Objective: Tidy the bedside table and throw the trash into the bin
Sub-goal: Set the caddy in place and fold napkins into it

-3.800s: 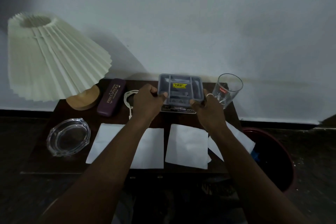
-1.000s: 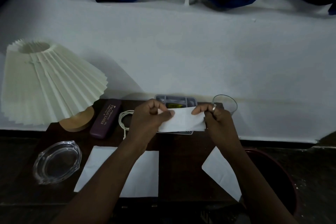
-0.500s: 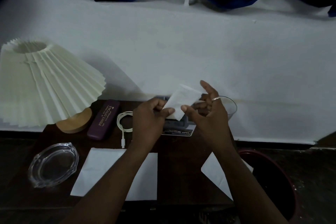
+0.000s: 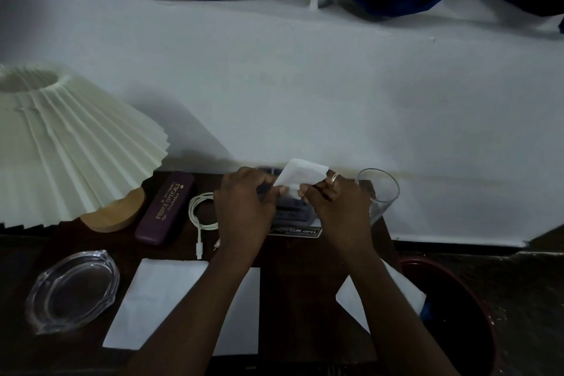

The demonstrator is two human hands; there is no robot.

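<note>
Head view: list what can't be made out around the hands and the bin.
- Grey tray: mostly hidden behind both hands.
- Folded paper: lower part covered by left hand and right hand.
- Bin: contents too dark; bottom edge cuts it off.

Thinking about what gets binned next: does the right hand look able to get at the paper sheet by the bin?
Probably yes, once it is free. The right hand and left hand both pinch a folded paper now; the sheet lies uncovered under the right forearm.
</note>
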